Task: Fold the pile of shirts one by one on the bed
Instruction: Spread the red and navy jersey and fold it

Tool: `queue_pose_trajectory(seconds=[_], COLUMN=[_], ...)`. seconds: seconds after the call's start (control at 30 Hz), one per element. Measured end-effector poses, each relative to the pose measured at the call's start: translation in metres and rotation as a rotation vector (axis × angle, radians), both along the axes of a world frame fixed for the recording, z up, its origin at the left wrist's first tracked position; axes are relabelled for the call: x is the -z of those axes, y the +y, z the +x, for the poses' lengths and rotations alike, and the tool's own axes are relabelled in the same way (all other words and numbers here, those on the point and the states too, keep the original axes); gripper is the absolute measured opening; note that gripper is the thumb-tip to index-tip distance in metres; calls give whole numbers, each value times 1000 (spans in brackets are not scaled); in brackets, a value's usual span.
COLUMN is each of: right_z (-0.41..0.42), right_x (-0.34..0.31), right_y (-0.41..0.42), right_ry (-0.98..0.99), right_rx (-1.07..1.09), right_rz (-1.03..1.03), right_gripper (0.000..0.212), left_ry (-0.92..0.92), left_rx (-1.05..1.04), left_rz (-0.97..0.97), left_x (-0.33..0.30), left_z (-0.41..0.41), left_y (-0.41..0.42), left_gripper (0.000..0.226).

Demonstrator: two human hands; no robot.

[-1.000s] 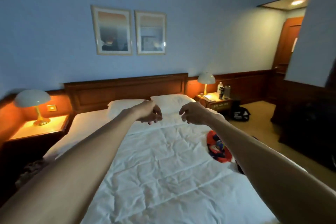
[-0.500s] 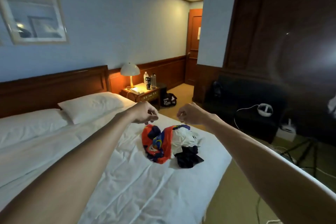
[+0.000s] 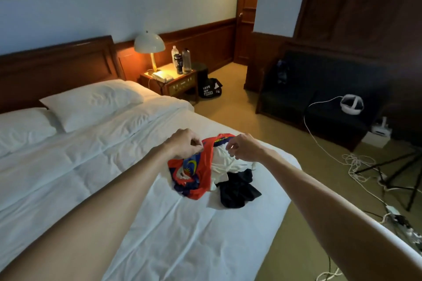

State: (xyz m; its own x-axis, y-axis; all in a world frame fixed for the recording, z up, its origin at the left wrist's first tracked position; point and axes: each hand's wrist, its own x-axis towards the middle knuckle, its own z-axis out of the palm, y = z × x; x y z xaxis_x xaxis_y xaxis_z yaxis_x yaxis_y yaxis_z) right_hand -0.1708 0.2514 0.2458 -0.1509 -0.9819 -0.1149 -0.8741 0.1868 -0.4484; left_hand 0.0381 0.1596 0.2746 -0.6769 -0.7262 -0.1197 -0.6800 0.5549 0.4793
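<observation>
A pile of shirts lies near the right edge of the white bed (image 3: 159,223). It holds a red and blue printed shirt (image 3: 194,173), a white shirt (image 3: 222,163) and a black shirt (image 3: 237,191). Both my arms reach out over the bed. My left hand (image 3: 185,143) hovers with curled fingers at the red shirt's upper edge, its thumb and forefinger close together. My right hand (image 3: 244,147) hangs just above the white shirt, fingers curled downward, with nothing visibly in it.
Two white pillows (image 3: 91,100) lie at the wooden headboard. Beyond the bed stands a nightstand (image 3: 180,83) with a lit lamp (image 3: 149,44) and bottles (image 3: 182,60). A black bag (image 3: 210,89) and white cables (image 3: 358,162) lie on the carpet. A dark sofa (image 3: 319,98) stands at the right.
My view has swung right and down from the headboard to the shirt pile. Both hands, still curled, have dropped from mid-air to just above the pile.
</observation>
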Motion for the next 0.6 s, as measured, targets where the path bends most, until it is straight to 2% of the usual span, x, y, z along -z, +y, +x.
queue_pose_trajectory(seconds=[0.23, 0.43, 0.53, 0.6], right_z=[-50, -40, -29, -23], right_x=[135, 259, 317, 347], right_y=[-115, -168, -182, -191], right_ry=[-30, -89, -23, 63], right_rx=[-86, -224, -288, -338], right_rz=[202, 284, 244, 111], right_gripper=[24, 26, 23, 28], left_ry=[-75, -214, -266, -298], left_rx=[-237, -369, -383, -380], left_rz=[108, 218, 251, 276], left_x=[133, 256, 309, 340], left_z=[-44, -42, -38, -38], left_y=[-99, -146, -159, -162], left_gripper=[14, 18, 29, 40])
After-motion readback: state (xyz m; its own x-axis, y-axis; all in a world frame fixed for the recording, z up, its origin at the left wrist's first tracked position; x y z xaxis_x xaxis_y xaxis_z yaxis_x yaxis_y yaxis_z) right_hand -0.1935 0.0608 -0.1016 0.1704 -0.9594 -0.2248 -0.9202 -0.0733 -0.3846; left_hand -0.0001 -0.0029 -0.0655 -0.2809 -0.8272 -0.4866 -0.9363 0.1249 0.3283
